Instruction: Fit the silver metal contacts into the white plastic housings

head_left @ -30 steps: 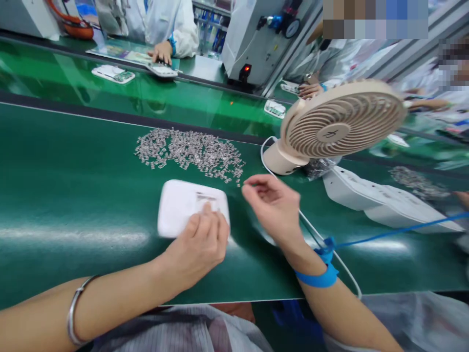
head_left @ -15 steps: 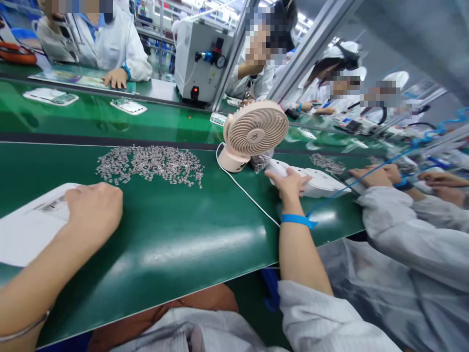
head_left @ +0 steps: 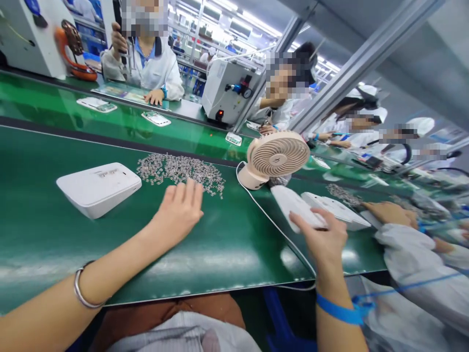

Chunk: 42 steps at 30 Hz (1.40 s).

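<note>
My left hand (head_left: 178,209) is stretched out flat over the green bench (head_left: 205,254), fingers together and extended, their tips at the near edge of a heap of small metal parts (head_left: 179,171). It holds nothing. A white plastic casing (head_left: 98,188) lies apart from it to the left. My right hand (head_left: 324,237) grips the near end of another white casing (head_left: 297,208) on the right side of the bench. A blue strap (head_left: 339,310) is round that wrist and a metal bangle (head_left: 81,292) round the left one.
A beige desk fan (head_left: 274,157) stands behind the casings, its white cable (head_left: 267,215) trailing toward me. More white casings (head_left: 337,210) lie to the right, by a neighbour's hand (head_left: 388,212). Beyond runs a conveyor belt (head_left: 120,127) with boards, and people in white coats.
My left hand has let go of the white casing, which now lies to its left, and has opened near the metal parts. My right hand has closed on a casing and drawn it nearer.
</note>
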### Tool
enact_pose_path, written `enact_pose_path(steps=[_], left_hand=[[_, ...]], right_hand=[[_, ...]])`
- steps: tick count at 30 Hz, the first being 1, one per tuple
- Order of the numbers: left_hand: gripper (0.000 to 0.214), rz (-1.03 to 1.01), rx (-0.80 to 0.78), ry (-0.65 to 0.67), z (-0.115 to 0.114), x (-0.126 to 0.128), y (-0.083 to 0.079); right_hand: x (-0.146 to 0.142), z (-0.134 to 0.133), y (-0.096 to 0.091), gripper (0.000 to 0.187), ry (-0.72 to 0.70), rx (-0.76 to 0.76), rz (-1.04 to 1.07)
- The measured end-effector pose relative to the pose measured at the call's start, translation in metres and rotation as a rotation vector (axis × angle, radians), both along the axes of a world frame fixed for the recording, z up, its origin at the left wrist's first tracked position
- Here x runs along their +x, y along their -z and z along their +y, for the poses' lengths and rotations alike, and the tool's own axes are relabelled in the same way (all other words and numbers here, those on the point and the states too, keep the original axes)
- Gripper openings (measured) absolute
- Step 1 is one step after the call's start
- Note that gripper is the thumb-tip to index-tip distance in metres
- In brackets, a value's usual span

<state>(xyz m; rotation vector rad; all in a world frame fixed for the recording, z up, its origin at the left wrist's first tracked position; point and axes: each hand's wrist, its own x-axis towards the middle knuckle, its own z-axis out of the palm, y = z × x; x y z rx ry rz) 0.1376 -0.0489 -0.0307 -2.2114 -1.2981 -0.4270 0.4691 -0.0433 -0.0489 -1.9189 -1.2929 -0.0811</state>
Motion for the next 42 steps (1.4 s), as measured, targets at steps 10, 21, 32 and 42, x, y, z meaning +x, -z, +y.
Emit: enact_pose_path(steps=[10,21,32,42], left_hand=[[0.037,0.037,-0.006,0.405,-0.024,0.023,0.024],[0.030,0.018,-0.029,0.328,-0.030,0.025,0.021],[0.028,-0.185,-0.239,0.282,-0.009,0.010,0.004],[0.024,-0.072,-0.077,-0.300,-0.001,0.005,-0.009]], right_hand=[[-0.106,-0.001,-0.003,0.033,-0.763,-0.052,0.243],[-0.129,0.087,0.025,0.011,-0.670,-0.214,0.219],[-0.118,0.075,0.021,0.020,-0.664,-0.129,0.316],[-0.150,0.033,0.000,0.006,-0.905,-0.077,0.307]])
